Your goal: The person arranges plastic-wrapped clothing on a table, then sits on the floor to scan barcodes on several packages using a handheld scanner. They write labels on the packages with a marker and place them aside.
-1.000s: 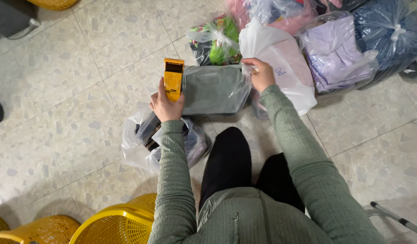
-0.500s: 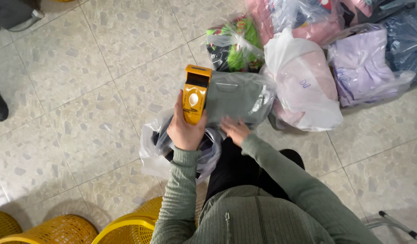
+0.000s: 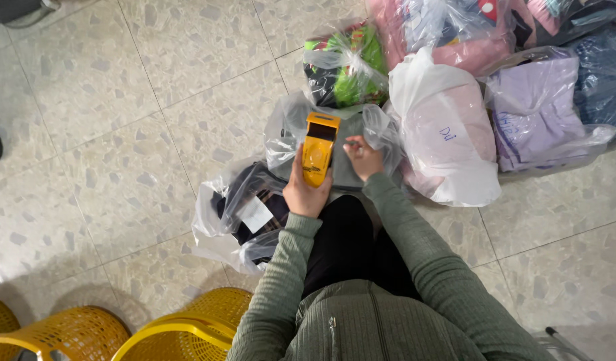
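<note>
Left hand [image 3: 306, 194] is closed around the lower end of a yellow handheld scanner [image 3: 319, 149], holding it upright over the grey garment bag [image 3: 351, 144]. Right hand [image 3: 363, 159] rests on that same bag just beside the scanner, fingers curled onto the clear plastic; whether they pinch it cannot be told.

Tiled floor [image 3: 127, 100] carries everything. Largest among the bags is the white plastic bag [image 3: 448, 134] with pale pink cloth inside, touching the grey bag's right side. Next to it, toward the right edge of the floor in view, sits a clear bag of lilac clothing [image 3: 538, 113], with a blue bag [image 3: 605, 73] behind it at the far right edge. A pink bag [image 3: 441, 27] lies along the top edge. The grey garment bag sits in the middle of the floor, right before the person's knees. A clear bag of dark clothing [image 3: 244, 210] with a white label lies against the left forearm. A smaller bag of green and black cloth [image 3: 345, 70] lies just beyond the grey one. Yellow mesh baskets [image 3: 181, 331] stand at the bottom left corner.
</note>
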